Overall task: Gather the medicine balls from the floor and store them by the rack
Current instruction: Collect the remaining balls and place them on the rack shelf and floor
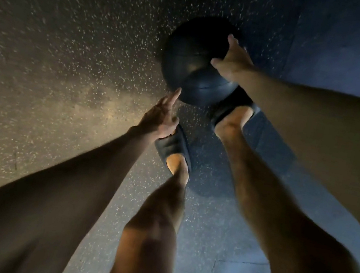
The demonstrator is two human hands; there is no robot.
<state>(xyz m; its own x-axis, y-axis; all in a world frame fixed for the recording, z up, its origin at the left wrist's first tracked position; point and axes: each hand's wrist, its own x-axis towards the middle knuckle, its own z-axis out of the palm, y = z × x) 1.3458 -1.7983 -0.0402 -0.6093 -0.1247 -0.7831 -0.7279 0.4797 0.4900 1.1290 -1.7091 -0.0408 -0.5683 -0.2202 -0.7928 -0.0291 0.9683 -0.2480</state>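
Right hand (232, 59) lies spread, fingers open, on the dark round rubber medicine ball (191, 66); left hand (159, 120), open with index finger extended, reaches its near edge. Ball sits just ahead of dark slide sandals (172, 147) on black, white-flecked rubber flooring (70, 44), lit warm at left, blue at right.

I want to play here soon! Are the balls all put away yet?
Not yet. Nothing looks stored: no rack shows here. One medicine ball is down at the floor; the right hand rests on it and the left hand touches its edge. Lifting and carrying it is left.
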